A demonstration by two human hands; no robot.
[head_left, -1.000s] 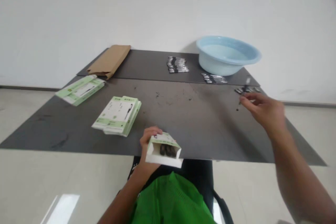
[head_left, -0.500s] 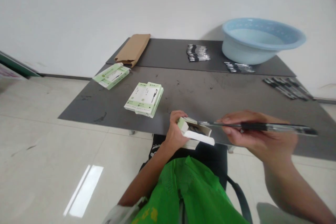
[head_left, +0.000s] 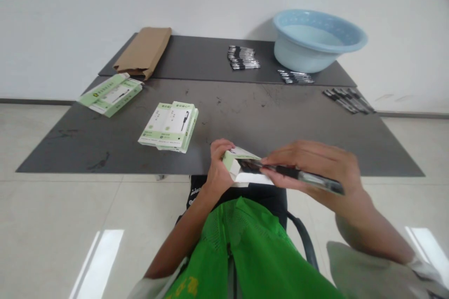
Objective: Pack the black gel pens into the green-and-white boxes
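Note:
My left hand is closed around a small green-and-white pen box, held at the table's front edge with its flap end facing right. Dark contents show inside the mouth, too blurred to make out. In a pinch between thumb and fingers, my right hand holds a black-and-clear pen. The pen's left end reaches the box opening; how deep it goes inside is hidden by fingers and flap. Left of my hands lie stacked pen boxes on the table.
Another pen box and a brown paper bag lie on the left of the dark table. Groups of pens sit at the back middle, by the blue basin, and at the right.
My right hand has moved left, bringing the pen from just outside the box to its mouth. My left hand still grips the box. The view has shifted to the right.

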